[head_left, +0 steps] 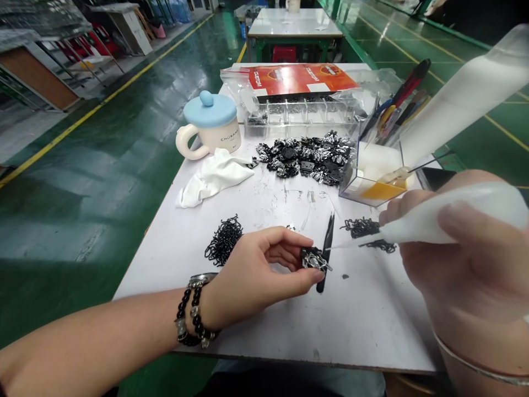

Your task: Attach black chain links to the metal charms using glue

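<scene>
Between the thumb and fingers of my left hand (264,270) is a small black and silver metal part (314,259). My right hand (463,264) is wrapped round a translucent white squeeze bottle (487,212), whose thin nozzle points left, its tip close to the part. Whether the tip touches it I cannot tell. Black tweezers (328,242) lie on the table just behind the part. Left of my left hand is a pile of small black bent pieces (224,240); more such pieces (367,231) lie beyond the bottle's nozzle.
A heap of black and silver parts (306,157) spreads across the white table (165,264). Behind it stands a clear compartment box (306,118). A blue-lidded mug (219,135) and white cloth (215,176) sit at left, a clear pen holder (372,176) at right.
</scene>
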Available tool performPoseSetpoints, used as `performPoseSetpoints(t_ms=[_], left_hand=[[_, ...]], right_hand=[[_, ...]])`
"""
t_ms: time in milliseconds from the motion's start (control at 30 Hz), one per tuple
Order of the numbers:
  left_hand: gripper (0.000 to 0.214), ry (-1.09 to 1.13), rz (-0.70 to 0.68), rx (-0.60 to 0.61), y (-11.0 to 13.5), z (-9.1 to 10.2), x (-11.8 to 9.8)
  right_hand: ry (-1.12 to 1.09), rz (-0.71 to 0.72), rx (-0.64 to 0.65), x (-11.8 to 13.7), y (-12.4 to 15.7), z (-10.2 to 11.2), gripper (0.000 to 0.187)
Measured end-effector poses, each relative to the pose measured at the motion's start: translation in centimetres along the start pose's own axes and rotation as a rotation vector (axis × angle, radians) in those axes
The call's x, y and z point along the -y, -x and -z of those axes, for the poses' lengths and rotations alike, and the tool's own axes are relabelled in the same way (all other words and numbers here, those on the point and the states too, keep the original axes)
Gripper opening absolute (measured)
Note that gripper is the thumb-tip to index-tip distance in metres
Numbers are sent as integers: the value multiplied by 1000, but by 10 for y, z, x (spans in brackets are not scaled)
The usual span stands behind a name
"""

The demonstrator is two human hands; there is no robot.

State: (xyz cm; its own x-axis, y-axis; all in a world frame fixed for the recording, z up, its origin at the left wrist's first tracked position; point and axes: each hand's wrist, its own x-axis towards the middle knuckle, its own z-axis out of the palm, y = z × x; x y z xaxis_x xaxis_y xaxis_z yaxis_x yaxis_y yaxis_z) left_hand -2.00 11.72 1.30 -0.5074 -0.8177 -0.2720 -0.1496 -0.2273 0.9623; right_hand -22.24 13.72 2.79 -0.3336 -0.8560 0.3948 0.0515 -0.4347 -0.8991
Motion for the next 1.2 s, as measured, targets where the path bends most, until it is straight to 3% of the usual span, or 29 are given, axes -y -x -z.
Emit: performPoseSetpoints(t_ms=[400,1000,1200], left_hand=[[33,-4,19,4,-2,-2,-1],[33,-25,33,4,1,-1,-1],[32,-23,31,-2,-2,-1,-2]], right_hand=[[42,-170,65,-5,2,-3,22],[41,-92,92,-17,4,5,15],[47,-137,86,-10,5,0,20]])
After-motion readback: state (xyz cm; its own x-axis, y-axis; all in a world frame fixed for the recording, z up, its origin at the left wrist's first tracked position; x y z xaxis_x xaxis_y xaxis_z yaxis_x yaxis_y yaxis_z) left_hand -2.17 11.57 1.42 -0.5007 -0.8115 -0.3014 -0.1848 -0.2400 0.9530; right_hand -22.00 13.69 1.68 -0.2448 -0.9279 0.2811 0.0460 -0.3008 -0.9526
